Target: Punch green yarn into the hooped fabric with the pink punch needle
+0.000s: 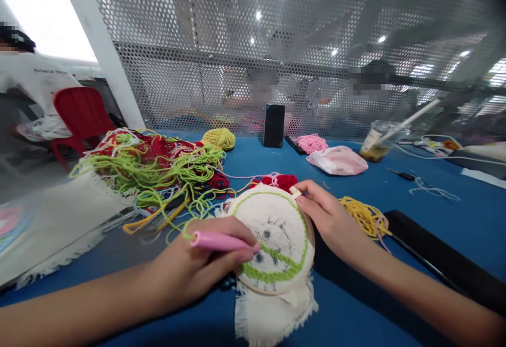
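My left hand [221, 254] is closed around a pink punch needle [217, 241], its tip down at the fabric. Light green yarn [190, 225] runs to the needle's back end. White cloth [253, 220] is stretched in a round embroidery hoop [313, 247], with a green looped outline, a green band low across it and dark printed marks. At the hoop's upper right, my right hand [322, 212] pinches the rim by its pale fastener [294, 192]. Frayed cloth hangs below the hoop toward me.
On the blue table [245, 162] lie a tangled yarn heap [158, 157], yellow yarn [363, 215], a long black case [438, 257], a pink plastic bag [338, 161], an upright phone [274, 125] and a drink cup [375, 144]. Behind stands a perforated metal screen [190, 62]; a person sits far left.
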`<action>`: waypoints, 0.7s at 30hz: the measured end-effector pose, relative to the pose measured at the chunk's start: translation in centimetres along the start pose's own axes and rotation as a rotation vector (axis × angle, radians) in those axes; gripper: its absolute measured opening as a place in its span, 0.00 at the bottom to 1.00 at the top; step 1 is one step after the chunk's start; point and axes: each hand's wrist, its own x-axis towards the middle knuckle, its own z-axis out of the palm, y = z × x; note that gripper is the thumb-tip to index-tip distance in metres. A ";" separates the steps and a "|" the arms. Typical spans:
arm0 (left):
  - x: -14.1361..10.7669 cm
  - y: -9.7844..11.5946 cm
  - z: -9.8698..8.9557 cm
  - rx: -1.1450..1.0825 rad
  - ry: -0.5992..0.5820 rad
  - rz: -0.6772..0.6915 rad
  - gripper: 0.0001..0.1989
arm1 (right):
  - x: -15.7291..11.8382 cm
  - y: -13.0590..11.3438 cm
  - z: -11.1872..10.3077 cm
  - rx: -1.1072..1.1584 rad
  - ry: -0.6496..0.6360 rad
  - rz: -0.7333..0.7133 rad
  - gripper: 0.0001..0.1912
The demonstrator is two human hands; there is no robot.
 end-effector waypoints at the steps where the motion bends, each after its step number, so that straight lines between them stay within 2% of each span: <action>1: 0.0 -0.1 0.0 -0.022 0.001 -0.024 0.08 | -0.1 0.2 0.1 0.052 -0.012 0.031 0.10; 4: 0.1 -0.3 0.0 -0.064 -0.019 -0.073 0.08 | -0.2 0.7 0.7 0.140 -0.030 0.065 0.12; 10: 0.1 -0.3 -0.4 -0.125 -0.059 -0.114 0.08 | 0.2 1.1 1.0 0.099 -0.057 0.034 0.14; 17: -0.2 -0.4 -0.3 -0.334 0.179 -0.150 0.10 | 0.4 1.5 0.8 0.087 -0.065 0.072 0.12; 21: -0.5 -0.6 -0.3 -0.419 0.274 -0.131 0.08 | 0.4 1.7 0.8 0.066 -0.069 0.074 0.13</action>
